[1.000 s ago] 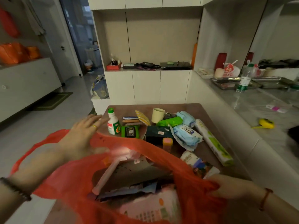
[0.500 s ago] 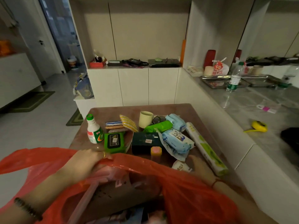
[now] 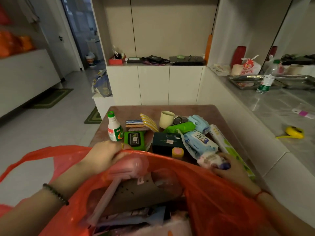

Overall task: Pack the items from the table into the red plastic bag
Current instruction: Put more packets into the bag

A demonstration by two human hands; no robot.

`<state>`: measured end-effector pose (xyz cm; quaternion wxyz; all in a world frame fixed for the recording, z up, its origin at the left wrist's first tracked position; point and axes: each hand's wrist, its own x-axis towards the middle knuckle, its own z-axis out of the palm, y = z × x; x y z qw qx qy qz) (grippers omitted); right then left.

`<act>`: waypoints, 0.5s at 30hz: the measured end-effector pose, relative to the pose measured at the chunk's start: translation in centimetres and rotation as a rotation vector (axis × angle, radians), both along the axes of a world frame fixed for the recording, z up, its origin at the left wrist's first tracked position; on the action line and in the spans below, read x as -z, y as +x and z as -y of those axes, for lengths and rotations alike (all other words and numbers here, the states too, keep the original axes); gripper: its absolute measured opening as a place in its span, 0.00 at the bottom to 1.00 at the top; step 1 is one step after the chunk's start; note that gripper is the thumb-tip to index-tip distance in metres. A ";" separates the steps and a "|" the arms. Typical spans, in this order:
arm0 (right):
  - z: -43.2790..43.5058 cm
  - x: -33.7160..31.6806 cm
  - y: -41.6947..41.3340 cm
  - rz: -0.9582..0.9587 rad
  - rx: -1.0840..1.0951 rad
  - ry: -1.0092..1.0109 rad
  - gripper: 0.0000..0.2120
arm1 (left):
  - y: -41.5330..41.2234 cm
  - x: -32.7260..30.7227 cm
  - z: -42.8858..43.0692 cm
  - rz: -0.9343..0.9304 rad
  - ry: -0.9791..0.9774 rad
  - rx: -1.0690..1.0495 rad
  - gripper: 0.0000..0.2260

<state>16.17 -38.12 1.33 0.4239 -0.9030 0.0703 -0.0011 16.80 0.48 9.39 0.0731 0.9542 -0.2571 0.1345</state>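
A brown surface [image 3: 204,110] stands against white cabinets, crowded with a white bottle [image 3: 114,127], a cream cup [image 3: 166,119], a dark green box [image 3: 166,143] and a long wrap roll [image 3: 226,147] whose long axis runs from far-left to near-right. The red plastic bag [image 3: 213,193] hangs at the near edge, mouth up toward the camera. The left hand [image 3: 104,155] has its grip closed on the bag's rim. The right hand [image 3: 233,169] has let go of the rim since a second ago and now closes its grip on a small packet [image 3: 211,160], which lies roughly left to right.
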 end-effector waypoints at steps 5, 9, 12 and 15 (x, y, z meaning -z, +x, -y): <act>-3.8 -12.0 -1.6 0.426 -0.089 0.153 0.26 | -0.3 -0.6 0.7 -0.115 -0.021 -0.040 0.31; -10.1 -18.3 -6.4 0.455 -0.512 0.307 0.27 | -0.9 -1.2 0.7 -0.169 -0.002 -0.117 0.22; -14.9 -16.6 -9.2 0.375 -0.788 0.142 0.28 | -1.4 -1.5 0.8 -0.245 -0.012 -0.217 0.18; -18.0 -10.8 -9.3 0.497 -0.931 -0.275 0.33 | -1.9 -1.7 -0.3 -0.262 -0.083 -0.243 0.16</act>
